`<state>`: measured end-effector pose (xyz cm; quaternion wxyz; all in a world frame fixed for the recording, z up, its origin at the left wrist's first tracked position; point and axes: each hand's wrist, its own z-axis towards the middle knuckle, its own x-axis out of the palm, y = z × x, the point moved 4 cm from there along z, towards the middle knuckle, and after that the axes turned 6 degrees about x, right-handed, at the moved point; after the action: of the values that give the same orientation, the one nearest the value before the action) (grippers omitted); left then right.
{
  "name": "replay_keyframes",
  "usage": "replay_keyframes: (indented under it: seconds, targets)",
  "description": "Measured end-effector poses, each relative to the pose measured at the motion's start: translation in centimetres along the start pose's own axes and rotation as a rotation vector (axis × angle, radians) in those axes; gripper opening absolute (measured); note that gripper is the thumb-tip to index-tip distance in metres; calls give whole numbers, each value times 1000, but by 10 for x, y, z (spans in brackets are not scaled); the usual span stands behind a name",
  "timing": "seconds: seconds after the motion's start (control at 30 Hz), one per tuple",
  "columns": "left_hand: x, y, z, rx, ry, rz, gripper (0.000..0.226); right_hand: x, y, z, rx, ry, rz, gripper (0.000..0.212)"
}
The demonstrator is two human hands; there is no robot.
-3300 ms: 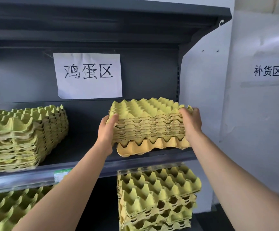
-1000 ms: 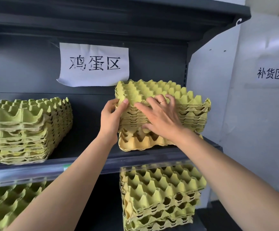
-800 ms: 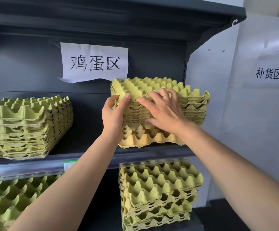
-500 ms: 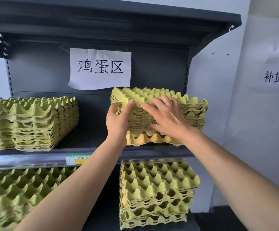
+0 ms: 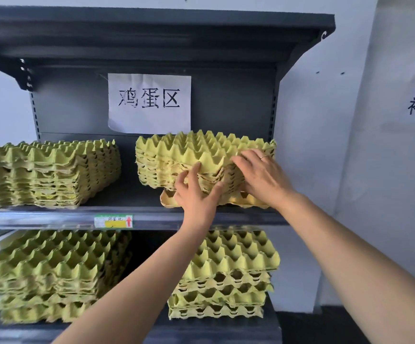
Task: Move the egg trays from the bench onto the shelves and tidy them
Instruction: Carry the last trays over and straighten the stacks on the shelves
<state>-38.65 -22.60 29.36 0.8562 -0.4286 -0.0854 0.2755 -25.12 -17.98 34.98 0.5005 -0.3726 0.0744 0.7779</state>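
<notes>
While the stack [image 5: 201, 155] sits on the upper shelf [image 5: 52, 216], right side, your left hand [image 5: 196, 194] presses its front edge, fingers spread and straight. Your right hand [image 5: 263, 177] lies flat against the front right, fingers straight. Bottom tray [image 5: 251, 202] juts forward.

Upper shelf [image 5: 129, 198] is carrying two tray stacks: left stack [image 5: 47, 172] and right stack [image 5: 201, 155], apart, with paper sign [image 5: 149, 103] hanging behind. Left hand [image 5: 196, 194] and right hand [image 5: 263, 177] are pressing on right stack's near face. Lower shelf [image 5: 214, 328] is holding lower left stack [image 5: 52, 269] and lower right stack [image 5: 231, 269] beneath.
</notes>
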Motion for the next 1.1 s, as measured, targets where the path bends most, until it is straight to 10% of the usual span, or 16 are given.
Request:
replay_keyframes:
  seconds: [0.23, 0.37, 0.73, 1.1]
  targets:
    - [-27, 2, 17, 73, 4, 62, 36, -21, 4, 1, 165, 154, 261, 54]
    - [-59, 0, 40, 188, 33, 144, 27, -50, 32, 9, 148, -40, 323, 38]
    - [-112, 43, 138, 424, 456, 1039, 100, -15, 107, 69, 230, 399, -286, 112]
    - [-106, 49, 174, 720, 578, 1104, 106, -6, 120, 85, 438, 490, -310, 91]
